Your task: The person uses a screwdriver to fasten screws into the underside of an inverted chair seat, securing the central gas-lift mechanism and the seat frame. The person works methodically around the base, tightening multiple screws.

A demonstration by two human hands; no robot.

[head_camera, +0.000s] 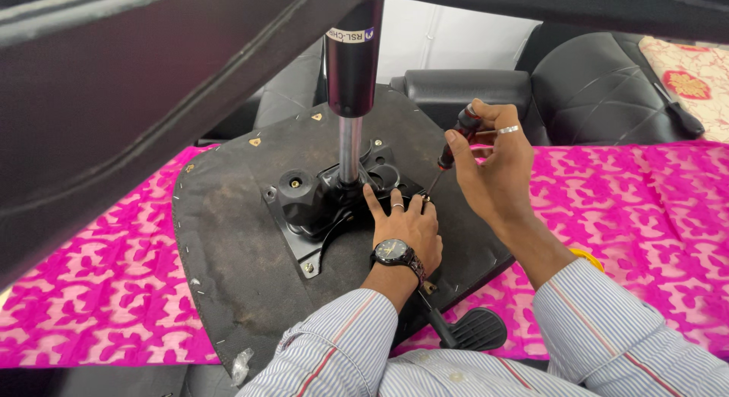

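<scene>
An upturned office chair seat [228, 237] lies on a pink patterned cloth, its black underside up. A black metal mechanism plate [319, 207] is fixed in its middle, and a chrome gas-lift column [350, 131] rises from it. My left hand [402, 226], with a ring and a black wristwatch, rests flat on the plate's right edge beside the column. My right hand [490, 165] grips a screwdriver [454, 146] with a red and black handle. Its tip points down to the plate just by my left fingertips.
The pink cloth [630, 215] covers the surface on both sides of the seat. A black lever paddle [474, 328] sticks out below the seat near my body. Black leather chairs [600, 85] stand behind. The chair's dark base arm [114, 85] crosses overhead at the upper left.
</scene>
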